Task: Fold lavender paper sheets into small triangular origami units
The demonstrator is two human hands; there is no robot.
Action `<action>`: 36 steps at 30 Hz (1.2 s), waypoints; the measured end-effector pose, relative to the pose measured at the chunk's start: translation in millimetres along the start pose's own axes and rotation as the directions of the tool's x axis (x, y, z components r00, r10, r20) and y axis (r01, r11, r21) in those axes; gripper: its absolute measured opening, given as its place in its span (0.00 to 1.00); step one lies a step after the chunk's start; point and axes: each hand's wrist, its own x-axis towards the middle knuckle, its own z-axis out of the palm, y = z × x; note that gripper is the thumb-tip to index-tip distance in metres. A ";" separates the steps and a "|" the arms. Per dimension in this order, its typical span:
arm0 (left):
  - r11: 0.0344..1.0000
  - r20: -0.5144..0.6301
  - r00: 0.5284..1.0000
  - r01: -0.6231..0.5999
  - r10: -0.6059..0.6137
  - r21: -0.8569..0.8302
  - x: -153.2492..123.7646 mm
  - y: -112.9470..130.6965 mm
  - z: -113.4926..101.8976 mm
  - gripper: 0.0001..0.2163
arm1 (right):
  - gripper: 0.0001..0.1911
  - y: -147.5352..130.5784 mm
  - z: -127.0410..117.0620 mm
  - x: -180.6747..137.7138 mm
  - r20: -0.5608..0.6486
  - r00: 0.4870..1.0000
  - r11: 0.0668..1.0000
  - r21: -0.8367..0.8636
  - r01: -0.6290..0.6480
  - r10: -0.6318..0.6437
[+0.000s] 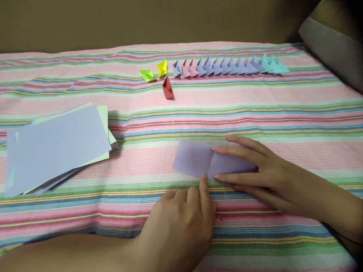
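Note:
A pale purple paper strip [193,156], creased across its middle, lies on the striped cloth in front of me. My right hand [263,170] rests over its right half, fingers stretched and spread, with fingertips touching the paper near the crease. From the lower left reaches my left hand [184,217]. Its index finger is extended, the tip on the strip's near edge beside the crease, while the other fingers are curled in. The underside of this hand is hidden.
A stack of paper sheets [59,147], lavender on top with pale green below, sits at the left. Along the back runs a row of folded paper pieces [224,67]. Near its left end are green [148,75], yellow [162,68] and red [168,89] folded pieces.

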 end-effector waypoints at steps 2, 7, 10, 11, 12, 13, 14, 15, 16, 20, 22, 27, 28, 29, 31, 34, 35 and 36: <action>1.000 -0.003 1.000 0.000 0.000 -0.007 0.1 0.5 -0.9 0.19 | 0.24 2.5 0.6 -1.5 0.012 1.000 1.000 0.002 -0.002 0.002; 0.999 0.005 1.000 0.011 -0.010 -0.032 0.5 0.3 -2.4 0.19 | 0.23 6.3 0.9 -2.3 -0.006 1.000 0.998 0.068 0.013 -0.012; 0.999 -0.005 1.000 0.013 -0.013 -0.033 0.6 -0.3 -2.2 0.20 | 0.23 6.8 1.5 -1.8 -0.014 1.000 0.996 0.093 0.010 -0.008; 0.999 -0.005 1.000 0.015 -0.016 -0.029 0.6 -0.4 -2.2 0.20 | 0.23 7.0 2.0 -1.8 -0.022 1.000 0.995 0.099 0.016 -0.014; 0.999 0.002 1.000 0.019 -0.019 -0.026 0.7 -0.4 -2.2 0.21 | 0.23 7.2 2.5 -1.9 -0.031 0.999 0.994 0.105 0.023 -0.020; 1.000 0.017 1.000 0.021 -0.021 -0.022 0.9 -0.3 -2.2 0.22 | 0.22 7.5 3.0 -2.1 -0.038 0.999 0.994 0.110 0.029 -0.025; 1.000 0.032 0.999 0.021 -0.020 -0.018 1.2 -0.4 -2.3 0.23 | 0.22 7.9 3.5 -2.3 -0.042 0.999 0.993 0.114 0.033 -0.028; 1.000 0.046 0.999 0.014 -0.013 -0.016 1.4 -0.5 -2.4 0.23 | 0.22 8.2 3.8 -2.5 -0.039 0.999 0.993 0.116 0.034 -0.029; 1.000 0.057 0.998 0.007 -0.006 -0.015 1.7 -0.7 -2.4 0.24 | 0.23 8.5 4.0 -2.7 -0.031 0.999 0.993 0.116 0.032 -0.028; 1.000 0.045 0.999 -0.023 0.023 -0.014 2.2 -1.9 -2.5 0.23 | 0.22 9.2 3.3 -2.6 -0.005 1.000 0.992 0.123 0.025 -0.024; 1.000 0.044 0.999 -0.026 0.026 -0.008 2.4 -2.3 -2.8 0.23 | 0.22 8.9 2.4 -2.4 0.000 1.000 0.991 0.130 0.016 -0.016; 1.000 0.051 0.998 -0.025 0.024 0.017 3.2 -2.4 -3.6 0.22 | 0.20 5.0 2.9 -1.9 -0.034 0.999 0.992 0.125 0.023 -0.019; 1.000 0.055 0.998 -0.027 0.026 0.016 3.3 -2.4 -3.7 0.22 | 0.20 3.8 3.9 -1.5 -0.042 0.999 0.994 0.110 0.027 -0.022; 1.000 0.059 0.998 -0.027 0.026 0.014 3.3 -2.3 -3.7 0.22 | 0.20 2.6 5.1 -0.9 -0.050 0.998 0.995 0.093 0.029 -0.024; 1.000 0.057 0.998 -0.028 0.027 0.015 3.1 -2.1 -3.7 0.22 | 0.21 0.8 8.0 0.8 -0.072 0.997 0.998 0.057 0.019 -0.015; 0.999 0.058 0.998 -0.024 0.022 0.026 3.3 -1.6 -3.3 0.21 | 0.19 0.0 11.7 3.5 -0.113 0.994 1.000 0.026 -0.009 0.012; 0.999 0.061 0.998 -0.021 0.019 0.031 3.5 -1.6 -3.1 0.20 | 0.19 0.1 12.4 4.2 -0.123 0.992 1.000 0.025 -0.017 0.020; 0.999 0.067 0.998 -0.022 0.020 0.031 3.6 -1.6 -2.9 0.20 | 0.18 0.3 12.7 4.7 -0.127 0.992 0.999 0.027 -0.023 0.026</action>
